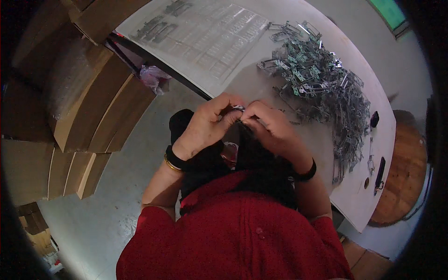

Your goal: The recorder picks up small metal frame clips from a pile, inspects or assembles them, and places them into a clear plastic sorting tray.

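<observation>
My left hand (212, 119) and my right hand (270, 125) meet at the near edge of the white table, fingertips almost touching. Both are closed in a pinch on a small metal piece (238, 108), mostly covered by my fingers, so its exact kind does not show. Just beyond my right hand spreads a big tangled heap of thin silvery metal brackets (322, 79). Farther off to the left lies a clear plastic tray (219, 60) with rows of slots. Dark metal parts (156, 29) fill some slots at its left end.
Cardboard boxes (88, 102) are stacked on the left, with a crumpled plastic bag (154, 78) beside the table. At the table's right end lie a small black object (374, 119) and a long black one (380, 172). A round wooden stool top (403, 168) stands past that edge.
</observation>
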